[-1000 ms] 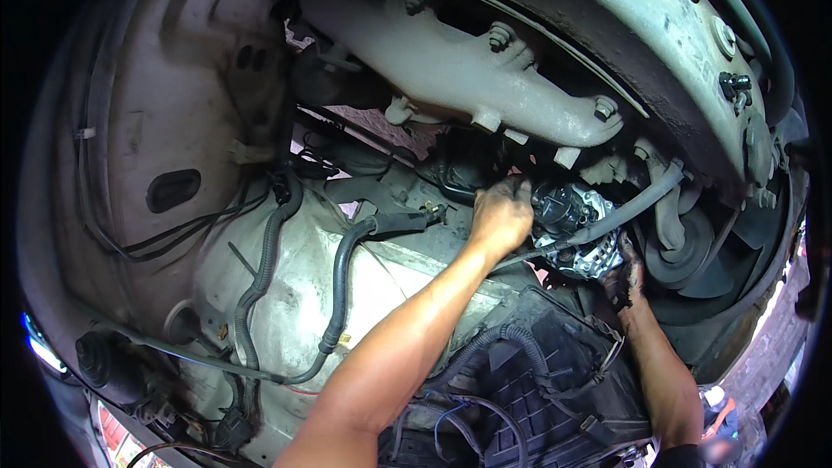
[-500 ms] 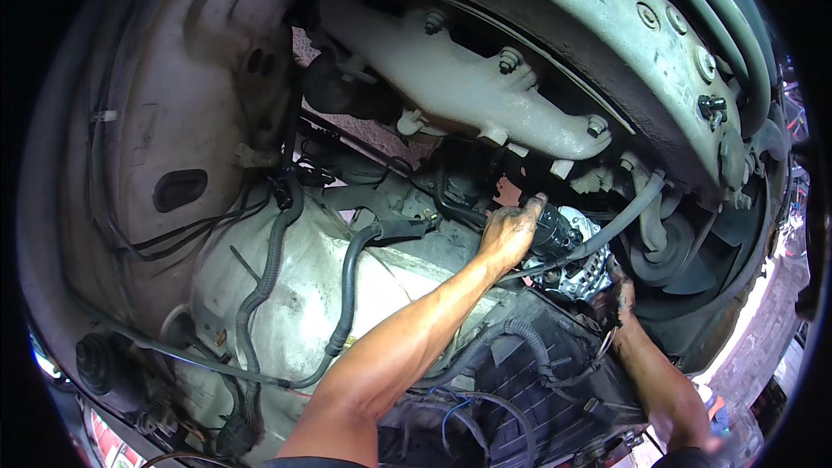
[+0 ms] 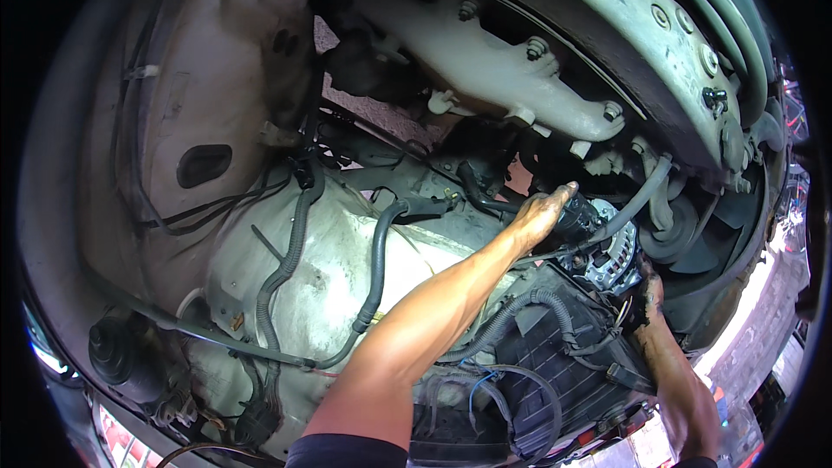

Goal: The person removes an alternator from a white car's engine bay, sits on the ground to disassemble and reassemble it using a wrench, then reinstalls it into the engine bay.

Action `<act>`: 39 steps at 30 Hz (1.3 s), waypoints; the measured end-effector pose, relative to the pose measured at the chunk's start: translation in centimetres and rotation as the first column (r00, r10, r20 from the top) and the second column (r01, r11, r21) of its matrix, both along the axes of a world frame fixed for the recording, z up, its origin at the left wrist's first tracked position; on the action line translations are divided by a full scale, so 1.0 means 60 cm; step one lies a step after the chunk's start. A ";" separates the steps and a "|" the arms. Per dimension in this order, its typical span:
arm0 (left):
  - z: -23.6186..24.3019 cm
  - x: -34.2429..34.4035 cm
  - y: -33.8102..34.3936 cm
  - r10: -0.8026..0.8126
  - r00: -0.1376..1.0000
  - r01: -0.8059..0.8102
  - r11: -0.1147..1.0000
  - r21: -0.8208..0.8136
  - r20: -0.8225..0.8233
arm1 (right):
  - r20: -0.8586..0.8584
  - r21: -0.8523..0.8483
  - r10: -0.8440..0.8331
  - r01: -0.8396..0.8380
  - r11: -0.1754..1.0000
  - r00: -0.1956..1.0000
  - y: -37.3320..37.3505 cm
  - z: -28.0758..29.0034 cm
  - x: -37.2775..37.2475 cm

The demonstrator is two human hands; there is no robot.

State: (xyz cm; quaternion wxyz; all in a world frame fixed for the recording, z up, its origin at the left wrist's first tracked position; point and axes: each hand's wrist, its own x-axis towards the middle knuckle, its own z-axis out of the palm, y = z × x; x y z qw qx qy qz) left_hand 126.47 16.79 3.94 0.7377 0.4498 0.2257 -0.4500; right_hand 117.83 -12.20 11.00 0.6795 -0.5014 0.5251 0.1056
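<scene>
Both my hands are on a silver alternator [image 3: 620, 253] with a black cylindrical rear part [image 3: 579, 224], low in the engine bay beside the engine. My left hand [image 3: 546, 215] is closed round the black part from the left, thumb along its upper side. My right hand [image 3: 648, 295], dark with grease, grips the alternator's lower right side; its fingers are partly hidden behind the housing. A grey hose [image 3: 640, 198] crosses just above the alternator, and a thin cable runs in front of the black part.
Above lies the pale exhaust manifold [image 3: 485, 78] under the engine's cover [image 3: 663, 48]. A pulley [image 3: 674, 238] and dark fan [image 3: 724, 238] stand to the right. Corrugated wiring conduit [image 3: 282, 277] and a black hose [image 3: 374, 277] run along the left. A ribbed black box [image 3: 555, 338] sits below.
The view has shifted, so the engine bay appears farther right and slightly higher. The alternator has moved slightly down and right relative to the manifold, with both hands still on it.
</scene>
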 end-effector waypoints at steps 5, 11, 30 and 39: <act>-0.033 0.008 -0.012 0.007 0.993 0.002 0.998 -0.068 0.122 | 0.020 -0.007 0.032 -0.032 0.999 0.999 0.009 0.008 0.003; -0.065 0.013 -0.026 0.058 0.985 -0.034 0.988 -0.149 0.161 | -0.071 -0.091 -0.009 0.003 0.996 0.997 0.030 0.013 0.015; 0.033 0.024 0.009 -0.128 0.954 0.061 0.968 0.243 0.272 | 0.008 0.115 -0.099 0.097 0.989 0.995 0.006 -0.178 0.019; -0.040 -0.023 -0.027 -0.560 0.567 0.169 0.796 0.581 0.603 | -0.049 0.123 -0.034 0.039 0.992 0.998 0.018 -0.185 0.033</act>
